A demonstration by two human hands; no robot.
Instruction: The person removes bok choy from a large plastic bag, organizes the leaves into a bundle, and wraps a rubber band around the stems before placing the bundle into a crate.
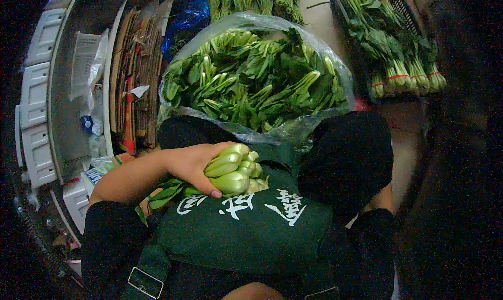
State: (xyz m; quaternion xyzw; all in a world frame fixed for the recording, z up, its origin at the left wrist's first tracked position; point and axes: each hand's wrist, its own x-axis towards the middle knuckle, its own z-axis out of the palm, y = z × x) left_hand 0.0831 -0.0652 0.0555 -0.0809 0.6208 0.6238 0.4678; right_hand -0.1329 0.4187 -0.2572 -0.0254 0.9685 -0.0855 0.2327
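My left hand [192, 164] grips a bunch of bok choy [232, 170] over my lap. The pale stem ends point right, and the leaves trail out to the left beneath my forearm. Under the bunch lies my dark green apron [243, 241], which bears white writing. Between my knees stands a large clear plastic bag [245, 18], spread wide and full of loose leafy greens [255, 75]. My right hand is out of view; that forearm drops down beside my right knee.
Banded bunches of greens [401, 74] fill a black plastic basket [408, 9] at the upper right. Bundles of long thin green stalks [247, 1] lie beyond the bag. On the left are a blue plastic bag [192, 13], flattened cardboard [129, 79] and white plastic bins [37, 91].
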